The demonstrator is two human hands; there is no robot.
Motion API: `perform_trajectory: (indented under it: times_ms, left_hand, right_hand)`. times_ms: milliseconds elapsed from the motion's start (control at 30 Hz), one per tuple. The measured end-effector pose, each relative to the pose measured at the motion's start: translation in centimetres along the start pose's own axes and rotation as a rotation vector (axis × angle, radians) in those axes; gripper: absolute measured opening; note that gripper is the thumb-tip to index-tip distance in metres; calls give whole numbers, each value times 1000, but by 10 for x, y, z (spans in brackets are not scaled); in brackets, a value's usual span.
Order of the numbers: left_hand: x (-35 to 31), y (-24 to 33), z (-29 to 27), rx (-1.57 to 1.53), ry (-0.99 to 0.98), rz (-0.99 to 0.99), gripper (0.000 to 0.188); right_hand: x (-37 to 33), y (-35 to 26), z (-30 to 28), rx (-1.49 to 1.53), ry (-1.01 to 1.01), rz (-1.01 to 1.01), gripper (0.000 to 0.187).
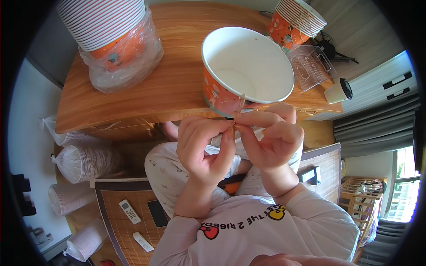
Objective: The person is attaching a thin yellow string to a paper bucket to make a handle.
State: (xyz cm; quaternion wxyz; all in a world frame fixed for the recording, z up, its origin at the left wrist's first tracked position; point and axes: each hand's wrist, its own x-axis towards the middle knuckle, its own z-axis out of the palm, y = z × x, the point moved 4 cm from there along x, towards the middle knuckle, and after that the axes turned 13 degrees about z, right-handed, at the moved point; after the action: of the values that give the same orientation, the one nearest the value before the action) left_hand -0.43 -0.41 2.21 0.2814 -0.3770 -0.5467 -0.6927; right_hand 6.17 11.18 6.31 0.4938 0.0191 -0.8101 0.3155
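Four bagged stacks [84, 164] of pale round things lie along the floor at our far left. Next, on the wooden worktop [177, 66], we have a tall stack of orange buckets [108, 31] with white rims, its lower part wrapped in a clear plastic bag [128, 73]. Below, a brown mat [142, 195] carries two white remotes [130, 211] and a dark flat device [157, 213].

Our left hand [202, 148] is raised near the worktop's front edge, thumb and forefinger pinched together on a thin tan cord [242, 103]. The cord runs up to the near rim of a single orange bucket [217, 91], which stands open on the worktop with its white inside showing; we cannot tell how it is fastened. Our right hand [275, 137] meets the left, fingertips closed on the same cord, other fingers curled.

Farther right we see another bucket stack [293, 26] with cords hanging over it, a clear plastic tray [310, 66], a black-lidded cup [337, 91] and, beyond the worktop, a grey curtain [372, 133].
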Motion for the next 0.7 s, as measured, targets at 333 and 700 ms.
perform_trajectory:
  times_ms: [333, 700]
  left_hand:
    - [-1, -1, 1, -17, 12, -26, 10]
    - [-2, 3, 5, 151, -57, 160, 16]
  right_hand:
    - [-1, 2, -2, -87, -54, -24, 43]
    - [-7, 4, -6, -62, -18, 9, 49]
